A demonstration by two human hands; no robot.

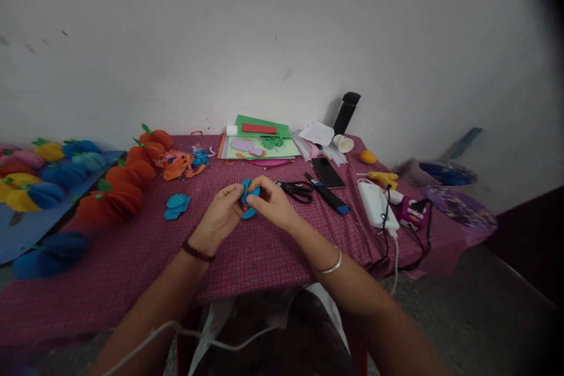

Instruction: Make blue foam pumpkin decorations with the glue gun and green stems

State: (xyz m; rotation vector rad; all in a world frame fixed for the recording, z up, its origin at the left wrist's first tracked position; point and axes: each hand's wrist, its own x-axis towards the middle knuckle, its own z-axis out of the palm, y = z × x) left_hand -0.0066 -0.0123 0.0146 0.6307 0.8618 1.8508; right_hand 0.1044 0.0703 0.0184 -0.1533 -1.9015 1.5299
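Note:
Both hands meet above the middle of the table around blue paper pieces (250, 195). My left hand (222, 211) pinches them from the left, and my right hand (272, 202) grips them from the right with thumb and fingers. Part of the blue paper hangs below the fingers; its exact fold is hidden. Left of my hands lies a small pile of cut blue paper pieces (177, 205). Just beyond my right hand are black-handled scissors (299, 190), their blades partly hidden by it. A black and blue box cutter (329, 195) lies farther right.
Orange paper pumpkins (112, 200) and colourful ones on a blue board (26, 235) fill the left. Paper scraps (178, 165) and coloured sheets (286, 145) lie behind. A phone (326, 173), black bottle (346, 113), paper cup (343, 143), yellow glue gun (383, 178) and cabled white power strip (376, 202) stand right.

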